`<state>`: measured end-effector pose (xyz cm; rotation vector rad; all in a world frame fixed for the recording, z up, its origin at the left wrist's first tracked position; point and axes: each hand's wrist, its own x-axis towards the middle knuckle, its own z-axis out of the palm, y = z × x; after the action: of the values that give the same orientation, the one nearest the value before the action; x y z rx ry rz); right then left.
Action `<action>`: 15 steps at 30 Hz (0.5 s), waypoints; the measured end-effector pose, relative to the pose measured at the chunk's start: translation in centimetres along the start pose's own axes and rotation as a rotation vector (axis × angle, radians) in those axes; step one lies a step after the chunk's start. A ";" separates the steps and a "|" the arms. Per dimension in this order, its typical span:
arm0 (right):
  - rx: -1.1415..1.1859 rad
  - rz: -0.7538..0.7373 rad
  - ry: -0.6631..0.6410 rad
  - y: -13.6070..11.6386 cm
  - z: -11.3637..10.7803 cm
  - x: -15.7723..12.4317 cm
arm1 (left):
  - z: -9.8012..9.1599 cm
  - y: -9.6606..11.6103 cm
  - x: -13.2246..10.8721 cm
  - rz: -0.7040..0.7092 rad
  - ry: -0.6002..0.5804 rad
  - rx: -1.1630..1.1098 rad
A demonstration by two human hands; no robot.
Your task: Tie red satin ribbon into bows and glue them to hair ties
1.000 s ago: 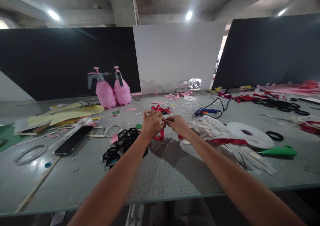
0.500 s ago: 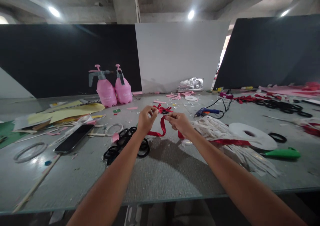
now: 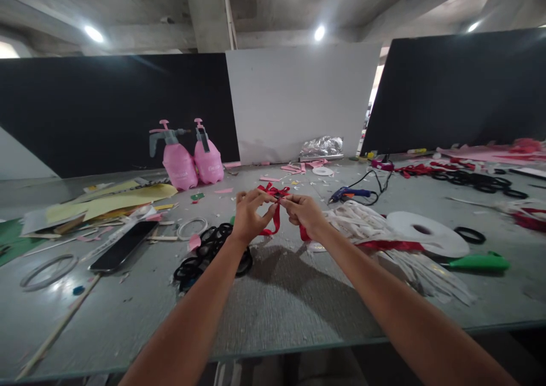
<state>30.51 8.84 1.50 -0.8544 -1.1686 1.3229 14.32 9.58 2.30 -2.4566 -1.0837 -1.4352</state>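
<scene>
Red ribbon (image 3: pixel 276 218), one narrow glossy strip, hangs in a short loop between two bare hands above the middle of the table (image 3: pixel 290 306). The left hand (image 3: pixel 248 215) has thumb and fingertips closed on the strip. The right hand (image 3: pixel 305 212) is clamped on it in the same way, and the two hands nearly touch. A tail of the ribbon drops below the right hand toward the table. Just behind the hands lies one tied red bow (image 3: pixel 273 190).

Beside the left wrist sits a heap of thin black elastic rings (image 3: pixel 205 252), too tangled to count. There are two pale round hoops: the small hoop (image 3: pixel 191 225) just beyond the heap and the larger hoop (image 3: pixel 45 264) well to the left. Between them lies one phone (image 3: pixel 123 247), a flat, dark, glossy slab. Several yellow paper sheets (image 3: pixel 111 201) overlap farther back. Two pink spray bottles (image 3: pixel 179 164), rounded plastic with pump tops, stand side by side near the far edge.

To the right of the right hand is a loose pile of flat white strips (image 3: pixel 371 221). Next to it lies one white roll (image 3: pixel 426 232), disc-shaped with a hole in its centre. One green-handled tool (image 3: pixel 478 261) lies near the roll. One blue glue gun (image 3: pixel 350 193) lies behind the strips with a black cord trailing from it. The table is grey, finely textured and strewn with small scraps.
</scene>
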 end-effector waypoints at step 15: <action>-0.001 0.007 0.027 0.7 0.0 0.3 | 0.1 0.0 0.0 -0.008 0.001 0.102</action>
<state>30.29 9.23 0.85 -0.8756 -1.1461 1.3131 14.38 9.62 2.29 -2.3837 -1.1384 -1.3485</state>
